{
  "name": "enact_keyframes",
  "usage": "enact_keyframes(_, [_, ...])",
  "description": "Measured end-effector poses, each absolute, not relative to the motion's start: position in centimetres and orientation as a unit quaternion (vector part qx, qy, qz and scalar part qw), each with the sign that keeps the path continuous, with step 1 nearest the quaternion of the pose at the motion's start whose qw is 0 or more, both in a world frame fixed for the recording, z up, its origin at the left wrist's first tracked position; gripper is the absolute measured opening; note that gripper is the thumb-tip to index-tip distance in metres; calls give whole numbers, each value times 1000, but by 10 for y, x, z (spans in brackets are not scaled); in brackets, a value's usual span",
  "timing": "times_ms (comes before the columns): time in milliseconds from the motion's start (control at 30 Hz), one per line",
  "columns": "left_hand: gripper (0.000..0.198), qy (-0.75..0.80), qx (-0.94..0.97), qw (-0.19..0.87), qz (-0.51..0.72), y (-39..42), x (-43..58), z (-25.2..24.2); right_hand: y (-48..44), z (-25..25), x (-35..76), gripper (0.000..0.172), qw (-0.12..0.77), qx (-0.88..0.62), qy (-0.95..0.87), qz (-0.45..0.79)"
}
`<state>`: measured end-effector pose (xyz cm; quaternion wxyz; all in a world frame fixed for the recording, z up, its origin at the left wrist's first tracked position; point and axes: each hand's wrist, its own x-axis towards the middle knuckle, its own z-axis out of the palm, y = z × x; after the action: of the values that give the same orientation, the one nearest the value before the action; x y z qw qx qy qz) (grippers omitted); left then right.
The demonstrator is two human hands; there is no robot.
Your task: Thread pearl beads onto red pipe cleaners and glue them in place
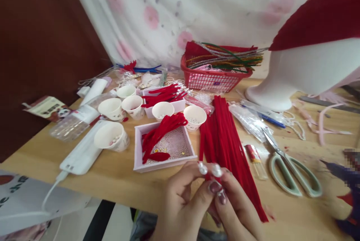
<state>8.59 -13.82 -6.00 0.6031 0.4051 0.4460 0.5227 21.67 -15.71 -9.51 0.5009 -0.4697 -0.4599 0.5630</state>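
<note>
Two glossy, round white pearl beads (216, 170) with fuzzy red material (207, 177), pinched between left hand (180, 211) and right hand (239, 205), thumb tips close, over pale wooden worktop (126, 184) near long velvety red strips (225, 139).

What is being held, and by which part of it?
Left hand and right hand pinch a small red piece just below its two pearl-like beads.

On my feed, the left hand (184, 199) and right hand (237, 205) mostly hide the red bit (207, 177) they're pinching. White mannequin head (298, 64) gets cropped right, and I can't ID that blurry purple thing (348, 186).
</note>
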Motion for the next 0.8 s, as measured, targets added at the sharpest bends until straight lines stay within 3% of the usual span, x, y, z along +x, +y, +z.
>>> enact_keyframes(100, [20, 484, 536, 520, 457, -126, 53, -51, -145, -89, 208, 21, 494, -383, -398, 671])
enact_keyframes(267, [23, 647, 689, 249, 209, -83, 22, -45, -139, -95, 215, 13, 526, -375, -366, 670])
enact_keyframes(333, [24, 655, 725, 186, 107, -67, 25, -47, -137, -95, 218, 11, 532, -383, -344, 672])
enact_keyframes(600, [23, 637, 748, 185, -10, -40, 40, -52, -139, -87, 214, 28, 537, -456, -263, 659])
enact_keyframes(800, [19, 616, 760, 209, -22, -41, 35, -49, -138, -83, 209, 38, 522, -465, -257, 667])
